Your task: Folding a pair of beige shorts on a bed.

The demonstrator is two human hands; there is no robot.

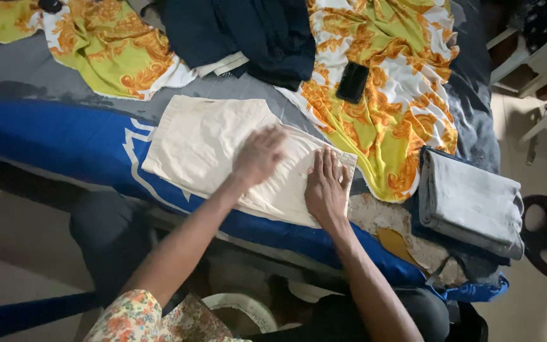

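Left hand (pixel 259 155): grip spread flat, fingers slightly blurred, laid palm-down on the folded cream cotton garment (pixel 213 149). Right hand (pixel 326 190): grip spread, fingers together, pressed on the garment's right end. Garment: smooth woven cloth, roughly rectangular, laid on the blue-and-grey bed (pixel 52 136) near its front edge; long axis run left to right, tilted slightly downward rightward. Adjacent: yellow-orange patterned sheet (pixel 390 95), black rectangular phone (pixel 352 82), folded grey cloth stack (pixel 473 202).
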